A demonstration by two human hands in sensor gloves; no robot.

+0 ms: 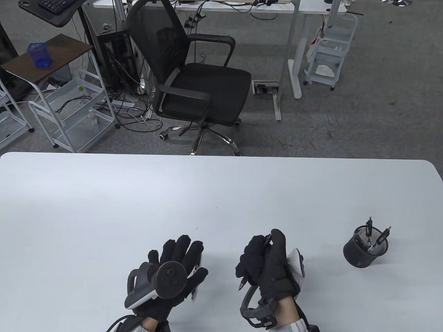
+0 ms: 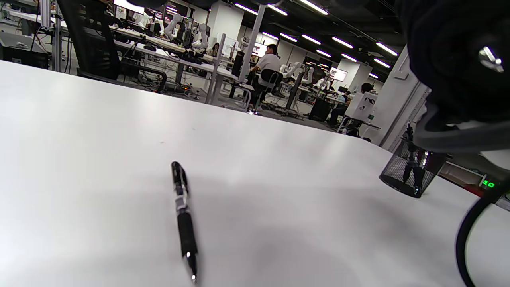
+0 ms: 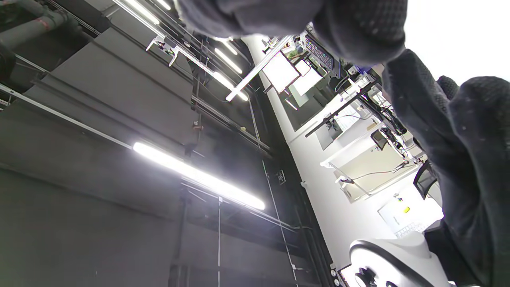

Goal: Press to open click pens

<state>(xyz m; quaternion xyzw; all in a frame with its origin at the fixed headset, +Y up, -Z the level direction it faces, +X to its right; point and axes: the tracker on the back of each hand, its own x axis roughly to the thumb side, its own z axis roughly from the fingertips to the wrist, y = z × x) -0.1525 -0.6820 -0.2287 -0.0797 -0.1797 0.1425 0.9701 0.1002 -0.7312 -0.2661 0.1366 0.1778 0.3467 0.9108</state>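
My right hand [image 1: 264,257] grips a black click pen [image 1: 241,284] in its fist. The pen's tip sticks out below the fist and my thumb lies over its top end. In the left wrist view this hand [image 2: 454,59] fills the upper right, with the pen's metal top [image 2: 490,56] showing. My left hand [image 1: 174,264] is open, its fingers spread low over the table. A second black pen [image 2: 183,215] lies loose on the table under it, tip toward me; only slivers of it [image 1: 192,295] show in the table view. The right wrist view shows only my gloved fingers [image 3: 470,131] and the ceiling.
A black mesh pen cup [image 1: 363,249] with several pens stands at the right of the white table [image 1: 138,200]; it also shows in the left wrist view [image 2: 410,169]. An office chair [image 1: 197,83] stands beyond the table's far edge.
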